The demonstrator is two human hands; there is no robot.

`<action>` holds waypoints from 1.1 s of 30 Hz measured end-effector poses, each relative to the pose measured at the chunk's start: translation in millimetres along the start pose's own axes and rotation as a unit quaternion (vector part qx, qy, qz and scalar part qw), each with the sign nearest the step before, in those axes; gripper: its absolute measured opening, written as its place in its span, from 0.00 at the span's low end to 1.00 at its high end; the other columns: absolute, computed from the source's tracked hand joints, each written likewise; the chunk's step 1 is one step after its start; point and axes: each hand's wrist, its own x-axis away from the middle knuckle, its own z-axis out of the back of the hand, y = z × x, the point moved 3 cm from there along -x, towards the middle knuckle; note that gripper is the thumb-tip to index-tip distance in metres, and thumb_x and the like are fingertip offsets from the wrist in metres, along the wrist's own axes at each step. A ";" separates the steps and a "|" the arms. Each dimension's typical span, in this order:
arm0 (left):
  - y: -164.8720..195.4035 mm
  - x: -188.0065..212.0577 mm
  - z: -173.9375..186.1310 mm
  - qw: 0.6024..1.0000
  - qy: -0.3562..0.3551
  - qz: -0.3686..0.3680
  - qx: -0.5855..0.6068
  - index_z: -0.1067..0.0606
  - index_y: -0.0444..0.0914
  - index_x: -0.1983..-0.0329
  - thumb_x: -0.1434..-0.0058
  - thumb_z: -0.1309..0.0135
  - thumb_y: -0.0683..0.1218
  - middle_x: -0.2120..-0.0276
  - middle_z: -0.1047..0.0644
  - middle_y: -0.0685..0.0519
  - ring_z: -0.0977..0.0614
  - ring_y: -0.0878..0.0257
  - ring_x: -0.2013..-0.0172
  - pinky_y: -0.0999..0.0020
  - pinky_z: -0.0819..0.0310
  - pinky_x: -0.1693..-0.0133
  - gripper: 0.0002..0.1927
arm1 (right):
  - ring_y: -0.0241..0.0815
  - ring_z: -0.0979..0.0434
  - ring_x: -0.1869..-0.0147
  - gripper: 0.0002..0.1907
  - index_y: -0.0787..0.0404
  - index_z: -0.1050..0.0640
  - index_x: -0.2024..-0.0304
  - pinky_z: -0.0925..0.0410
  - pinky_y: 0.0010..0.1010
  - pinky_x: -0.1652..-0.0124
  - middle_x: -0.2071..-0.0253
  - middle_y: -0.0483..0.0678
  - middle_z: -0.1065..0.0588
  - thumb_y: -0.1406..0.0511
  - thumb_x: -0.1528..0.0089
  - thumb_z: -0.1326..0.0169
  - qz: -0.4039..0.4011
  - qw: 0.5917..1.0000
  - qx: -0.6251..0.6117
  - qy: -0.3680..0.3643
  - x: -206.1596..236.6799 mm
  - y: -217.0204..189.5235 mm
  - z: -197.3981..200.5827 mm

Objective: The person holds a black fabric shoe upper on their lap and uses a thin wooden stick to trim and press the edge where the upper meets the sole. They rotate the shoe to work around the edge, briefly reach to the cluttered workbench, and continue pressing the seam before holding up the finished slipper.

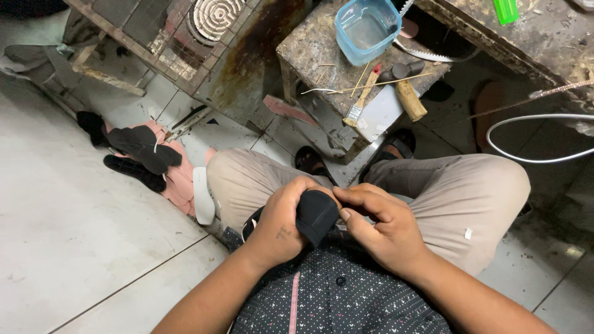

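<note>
Black piece (317, 213): dark fabric or leather part, held over the lap between both hands, just above the patterned shirt (340, 297).
Floor, far left: pale tiles (55, 229); pile of black cut shapes (139, 151) lying on pink ones (179, 179), with a white sole-shaped strip (202, 195) beside the left knee.
Metal rack (185, 43): rusty, grid-fronted, upper left, a round coil showing inside.
Left hand (281, 226): fingers curled shut around the left side of the black piece, thumb on top, small mark on the back of the hand.
Right hand (377, 226): thumb and forefinger pinched together on the right edge of the black piece, other fingers folded under.
Legs: beige trousers (458, 192), knees spread, dark sandals (396, 145) on the feet.
Work block (322, 55): worn, stained stool-like stand in front of the knees.
On the block: blue plastic tub (366, 28), small brush (362, 99) with wooden handle, thin sticks, wooden-handled tool (410, 99) at the right edge.
Saw blade (427, 54): toothed, just beside the tub.
Right side: grimy bench top (532, 37), green object (506, 9) on it, white cable (538, 139) looping below.
</note>
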 end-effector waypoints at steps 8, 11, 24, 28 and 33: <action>1.3 2.6 -2.4 0.997 0.028 -0.013 -0.067 0.28 0.36 0.58 0.47 0.35 0.44 0.65 0.20 0.46 0.17 0.48 0.62 0.61 0.24 0.59 0.17 | 0.41 0.19 0.60 0.16 0.70 0.20 0.51 0.27 0.27 0.59 0.62 0.52 0.21 0.75 0.42 0.46 0.045 0.997 0.058 0.024 1.7 -7.7 -1.6; 2.0 2.7 -2.6 0.998 0.021 -0.010 -0.055 0.28 0.36 0.57 0.47 0.35 0.44 0.64 0.19 0.46 0.16 0.49 0.62 0.61 0.24 0.59 0.17 | 0.40 0.19 0.62 0.15 0.70 0.20 0.52 0.27 0.27 0.61 0.63 0.51 0.21 0.75 0.42 0.46 0.040 0.997 0.060 0.023 1.5 -6.5 -1.0; 5.0 -1.2 -2.7 0.998 -0.003 -0.012 -0.057 0.27 0.36 0.59 0.46 0.36 0.46 0.63 0.18 0.47 0.16 0.48 0.60 0.60 0.24 0.57 0.16 | 0.35 0.22 0.58 0.13 0.71 0.18 0.53 0.29 0.24 0.58 0.61 0.48 0.21 0.70 0.36 0.48 -0.124 0.985 -0.121 -0.009 4.0 20.9 3.6; 3.5 -2.3 -3.5 0.998 -0.006 -0.005 -0.056 0.28 0.36 0.60 0.48 0.35 0.46 0.64 0.18 0.46 0.16 0.48 0.61 0.59 0.24 0.58 0.17 | 0.35 0.22 0.57 0.13 0.71 0.18 0.53 0.29 0.24 0.57 0.59 0.49 0.20 0.71 0.37 0.47 -0.095 0.989 -0.109 -0.018 5.0 20.5 6.1; 3.7 -2.3 -4.7 0.999 -0.011 -0.005 -0.040 0.28 0.36 0.60 0.45 0.37 0.46 0.64 0.17 0.47 0.15 0.48 0.61 0.60 0.23 0.58 0.15 | 0.35 0.23 0.61 0.12 0.70 0.18 0.54 0.30 0.24 0.61 0.62 0.48 0.21 0.72 0.39 0.44 -0.075 0.996 -0.049 -0.010 4.8 16.0 5.4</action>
